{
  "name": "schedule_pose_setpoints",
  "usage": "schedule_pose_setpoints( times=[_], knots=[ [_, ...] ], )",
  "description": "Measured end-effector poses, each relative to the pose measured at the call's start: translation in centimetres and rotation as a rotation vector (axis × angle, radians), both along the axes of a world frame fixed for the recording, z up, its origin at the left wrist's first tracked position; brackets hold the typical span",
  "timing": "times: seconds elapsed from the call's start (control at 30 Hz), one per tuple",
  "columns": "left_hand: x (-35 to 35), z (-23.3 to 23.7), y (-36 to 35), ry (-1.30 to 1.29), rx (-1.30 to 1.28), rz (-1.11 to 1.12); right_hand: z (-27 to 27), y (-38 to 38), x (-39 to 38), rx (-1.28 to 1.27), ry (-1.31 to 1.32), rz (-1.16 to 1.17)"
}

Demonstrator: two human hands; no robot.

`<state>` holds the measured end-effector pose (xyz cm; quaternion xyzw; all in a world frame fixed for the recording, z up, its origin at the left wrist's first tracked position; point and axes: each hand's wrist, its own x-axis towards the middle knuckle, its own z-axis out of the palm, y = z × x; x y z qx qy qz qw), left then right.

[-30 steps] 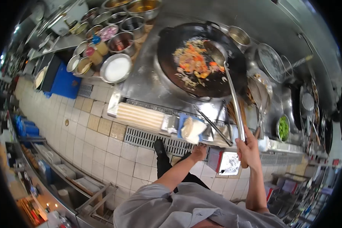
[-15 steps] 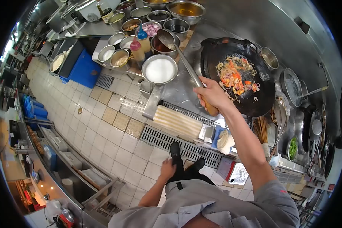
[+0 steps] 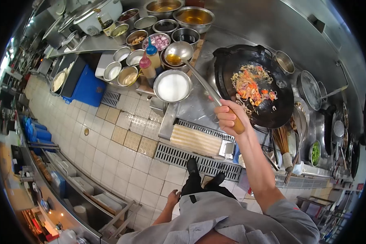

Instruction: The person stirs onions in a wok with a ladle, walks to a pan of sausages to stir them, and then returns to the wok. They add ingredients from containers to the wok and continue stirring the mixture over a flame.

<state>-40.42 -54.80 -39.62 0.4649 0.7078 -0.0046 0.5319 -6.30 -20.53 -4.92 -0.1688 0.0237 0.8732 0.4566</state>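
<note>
Long-handled steel ladle (image 3: 197, 77) is hovering over the seasoning station, its round bowl carrying a little amber liquid above the small steel condiment bowls (image 3: 158, 40). Right hand (image 3: 229, 117) is gripping the wooden end of the handle, fingers wrapped tight around it. Just below the ladle's bowl is sitting a wide steel bowl of white powder (image 3: 173, 86). Black wok (image 3: 236, 65) of mixed stir-fry is resting to the right. Left hand (image 3: 174, 199) is hanging by the hip; its fingers are too small to read.
</note>
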Motion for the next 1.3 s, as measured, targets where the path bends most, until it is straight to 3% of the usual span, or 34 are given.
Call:
schedule_pose_setpoints(
  times=[0.13,0.2,0.27,0.33,0.37,0.4,0.43,0.5,0.53,0.6,0.63,0.67,0.77,0.87,1.0,1.07,1.17,1.27,1.3],
  knots=[
    [-0.8,-3.4,0.8,-0.069,0.094,0.090,-0.2,-5.9,1.5,-0.018,0.378,-0.193],
    [-1.2,-3.0,1.2,-0.153,-0.086,0.253,-0.7,-10.0,3.0,0.034,0.360,-0.291],
    [-1.7,-2.4,1.2,-0.167,-0.235,0.319,0.2,-14.5,4.5,0.106,0.052,-0.375],
    [-2.3,-2.3,1.0,-0.131,-0.317,0.313,2.2,-17.8,5.2,-0.047,-0.432,-0.474],
    [-4.9,-5.1,-0.3,-0.224,-0.113,-0.190,2.6,-19.2,5.4,-0.118,-0.561,-0.514],
    [-5.8,-6.0,-0.6,-0.226,-0.034,-0.384,2.9,-20.2,5.6,-0.189,-0.689,-0.549],
    [-5.9,-5.9,-0.6,-0.186,-0.002,-0.529,3.5,-20.7,5.9,-0.210,-0.762,-0.550],
    [-6.0,-5.6,0.2,-0.117,-0.104,-0.569,4.5,-21.6,6.4,-0.255,-0.904,-0.551],
    [-5.7,-5.4,0.8,-0.089,-0.165,-0.565,4.2,-22.1,7.5,-0.253,-0.788,-0.590],
    [-4.3,-5.3,2.5,-0.048,-0.281,-0.495,2.5,-22.5,10.9,-0.241,-0.557,-0.656],
    [-3.3,-5.2,3.2,-0.031,-0.350,-0.398,1.7,-22.4,11.9,-0.205,-0.347,-0.697],
    [-2.1,-5.1,4.1,-0.023,-0.398,-0.279,1.5,-22.6,12.0,-0.203,-0.311,-0.720],
    [1.3,-5.6,5.2,-0.127,-0.313,0.157,4.3,-24.7,11.6,-0.227,-0.986,-0.556],
    [6.8,-1.5,6.0,-0.184,-0.155,0.218,3.8,-28.9,17.0,-0.102,-0.993,-0.451],
    [10.6,-0.8,4.8,-0.185,-0.125,0.148,1.9,-32.8,21.0,0.040,-1.473,-0.284],
    [11.5,-1.4,3.5,-0.125,-0.162,0.063,3.1,-34.5,23.7,0.044,-1.364,-0.250],
    [10.7,-4.6,1.1,-0.130,-0.026,-0.294,3.9,-35.0,26.6,0.023,-1.282,-0.229],
    [8.3,-10.2,-2.0,0.014,0.303,-0.923,2.9,-34.3,31.4,0.005,-1.203,-0.436],
    [7.5,-11.6,-3.1,0.065,0.379,-1.052,3.6,-33.6,33.1,-0.056,-1.302,-0.466]
  ],
)
